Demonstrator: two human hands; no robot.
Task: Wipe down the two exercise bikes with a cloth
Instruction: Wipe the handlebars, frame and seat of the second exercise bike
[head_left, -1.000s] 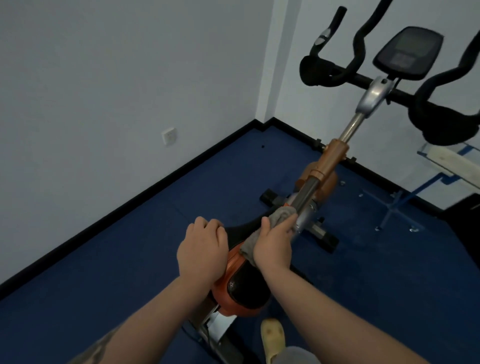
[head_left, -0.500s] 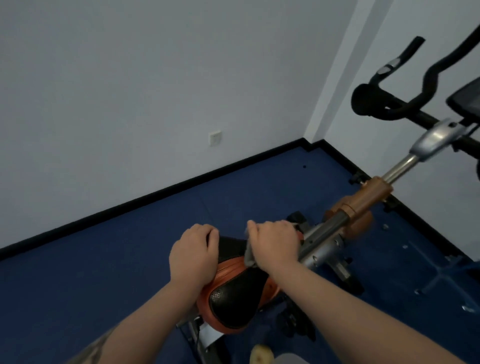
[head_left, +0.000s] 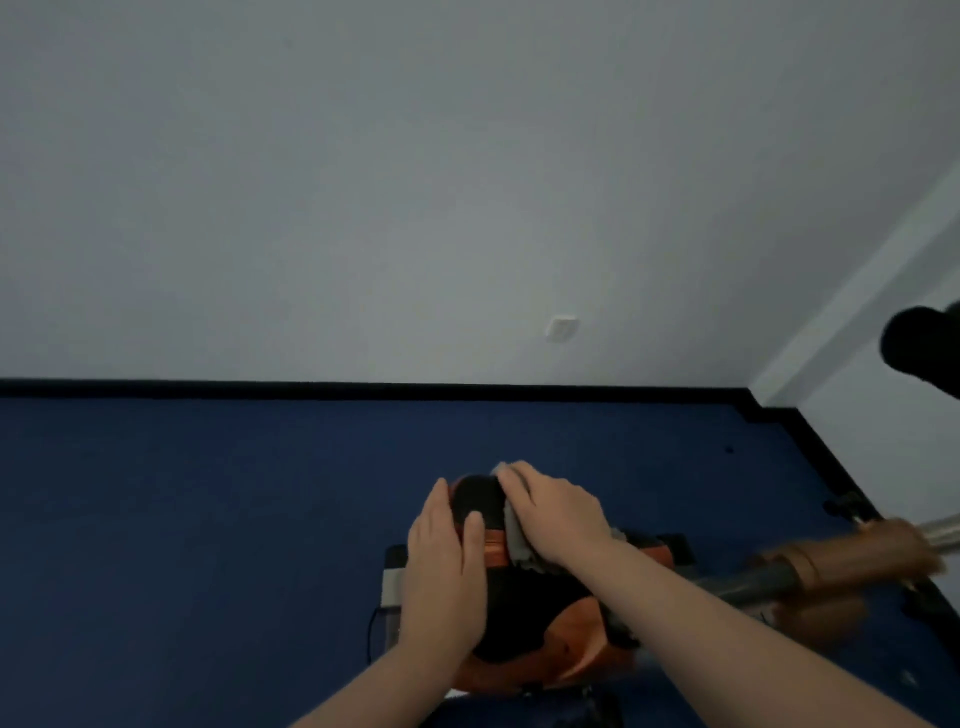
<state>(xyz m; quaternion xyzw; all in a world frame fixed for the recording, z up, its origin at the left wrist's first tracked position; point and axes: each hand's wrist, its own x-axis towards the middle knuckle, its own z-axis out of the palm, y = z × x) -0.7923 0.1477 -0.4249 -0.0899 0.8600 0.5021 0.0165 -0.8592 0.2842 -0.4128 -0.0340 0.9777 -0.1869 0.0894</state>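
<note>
Your left hand (head_left: 444, 577) lies flat on the near left side of the bike saddle (head_left: 524, 623), fingers straight and together, thumb reaching across onto the black centre panel. Your right hand (head_left: 558, 519) presses a grey cloth (head_left: 514, 538) onto the saddle's narrow far end; the fingers are laid over the cloth and bend down around the nose, so the cloth is held between palm and saddle, with a crumpled fold hanging out under the heel of the hand. The two hands are close beside each other, with a strip of black padding showing between them.

The saddle is black on top with orange sides, and sits low in the middle of the view. To the right, the bike's grey frame tube (head_left: 748, 584) runs off towards an orange sleeve (head_left: 852, 561), which is blurred. A black handlebar end (head_left: 919, 356) juts in at the right edge. The blue floor (head_left: 208, 519) meets a pale wall (head_left: 363, 182) at a black skirting strip (head_left: 260, 388), and a white socket plate (head_left: 562, 328) sits low on that wall.
</note>
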